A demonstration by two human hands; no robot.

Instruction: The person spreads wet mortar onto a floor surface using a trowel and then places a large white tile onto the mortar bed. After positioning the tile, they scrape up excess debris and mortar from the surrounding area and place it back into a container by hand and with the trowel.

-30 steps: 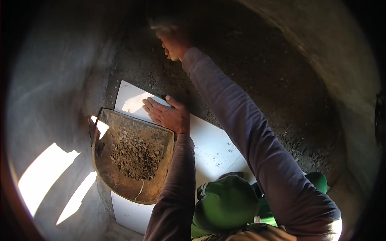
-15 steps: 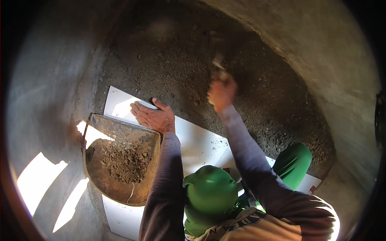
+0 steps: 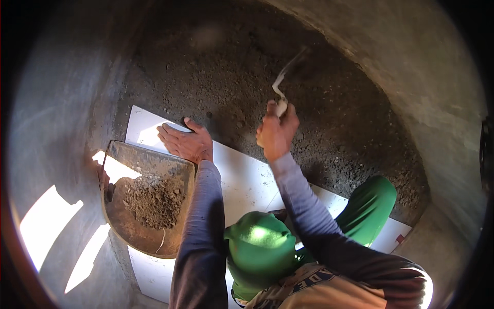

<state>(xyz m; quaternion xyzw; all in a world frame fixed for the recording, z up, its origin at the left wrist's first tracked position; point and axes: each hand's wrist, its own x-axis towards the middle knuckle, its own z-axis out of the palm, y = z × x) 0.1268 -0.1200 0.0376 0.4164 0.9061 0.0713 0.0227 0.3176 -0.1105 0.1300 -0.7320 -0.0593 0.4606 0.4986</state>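
Note:
My left hand (image 3: 186, 143) lies on a white tile (image 3: 242, 170), fingers stretched out and the thumb apart, holding nothing. My right hand (image 3: 278, 131) is wrapped round the pale handle of a trowel (image 3: 278, 85) with a bent neck. Its blade reaches away over dark, crumbly soil (image 3: 206, 77); the blade's outline is faint against the dirt. Beside my left forearm a worn, round-ended pan (image 3: 180, 170) rests on the tiles, with a heap of loose soil (image 3: 154, 203) and a pale string in it.
A curved concrete wall (image 3: 411, 67) bounds the soil on the right, and another grey wall (image 3: 56, 139) stands at the left with bright sun patches. More white tiles run down to the lower right, by my bent green-clad knee (image 3: 368, 206).
My right hand has drawn slightly back and to the left with the trowel, which shows more sharply now. My left hand stays flat on the tile; the whole view has shifted a little.

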